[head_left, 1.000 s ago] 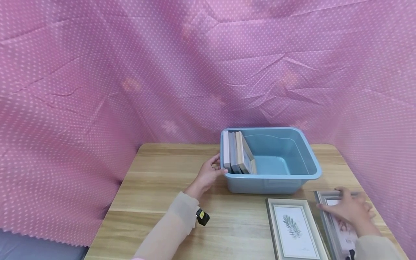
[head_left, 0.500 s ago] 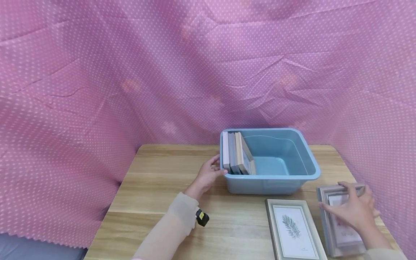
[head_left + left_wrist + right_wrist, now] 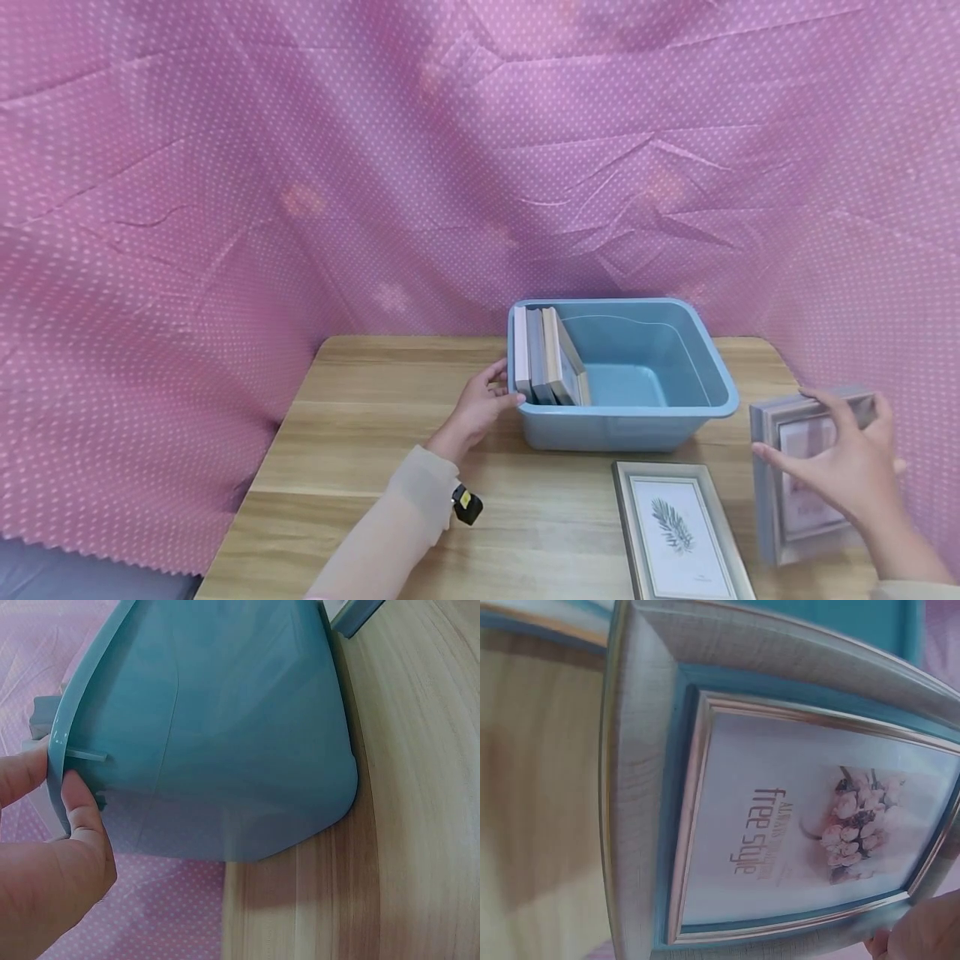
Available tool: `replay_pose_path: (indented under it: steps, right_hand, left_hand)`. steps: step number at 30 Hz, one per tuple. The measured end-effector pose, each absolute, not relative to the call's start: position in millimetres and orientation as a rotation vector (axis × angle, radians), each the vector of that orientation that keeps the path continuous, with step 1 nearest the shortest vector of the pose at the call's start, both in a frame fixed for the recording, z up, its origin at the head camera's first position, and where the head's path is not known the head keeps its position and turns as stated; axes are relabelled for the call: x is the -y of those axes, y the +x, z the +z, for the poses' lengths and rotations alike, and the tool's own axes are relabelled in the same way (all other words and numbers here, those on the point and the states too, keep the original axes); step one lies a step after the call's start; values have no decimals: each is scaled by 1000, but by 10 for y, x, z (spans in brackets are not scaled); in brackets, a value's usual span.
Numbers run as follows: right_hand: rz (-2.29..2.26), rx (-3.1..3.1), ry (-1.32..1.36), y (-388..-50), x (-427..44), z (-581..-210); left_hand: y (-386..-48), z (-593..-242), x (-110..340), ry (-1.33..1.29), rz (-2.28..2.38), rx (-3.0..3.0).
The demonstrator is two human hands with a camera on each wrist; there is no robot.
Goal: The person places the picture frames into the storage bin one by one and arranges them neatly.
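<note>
On the table's right side, my right hand grips a grey picture frame across its top, thumb on one edge and fingers over the other. The frame is raised and tilted up from the table; in the right wrist view its picture of pink flowers and lettering shows. My left hand pinches the left rim of a blue plastic basin, thumb and fingers on either side of the rim. Several picture frames stand on edge against the basin's left wall.
Another picture frame with a green leaf print lies flat on the wooden table, in front of the basin. A pink dotted cloth hangs behind and at both sides of the table.
My right hand has taken hold of the grey picture frame and lifted it off the table, tilting it upright and shifting it slightly right. My left hand stays on the basin rim.
</note>
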State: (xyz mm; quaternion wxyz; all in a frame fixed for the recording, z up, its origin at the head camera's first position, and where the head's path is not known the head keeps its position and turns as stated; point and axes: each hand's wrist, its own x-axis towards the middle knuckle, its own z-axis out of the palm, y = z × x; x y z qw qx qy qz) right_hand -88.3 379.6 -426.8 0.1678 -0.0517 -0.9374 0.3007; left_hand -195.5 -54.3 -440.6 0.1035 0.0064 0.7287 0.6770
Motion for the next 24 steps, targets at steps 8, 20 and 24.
replay_pose_path:
  steps: [8,20,24]
  right_hand:
    - [919,2485,-26,-893,-3681,-3768]
    - [972,2319,187,-1038,-3440,-3161]
    - [1010,2265,173,-1094,-3311,-3026]
  left_hand:
    - [-1928,-4400,544,7,1987,-2147]
    - [-1890,-4388,550,11,1983,-2145]
    - [-1869,-4382,556,17,1991,-2134]
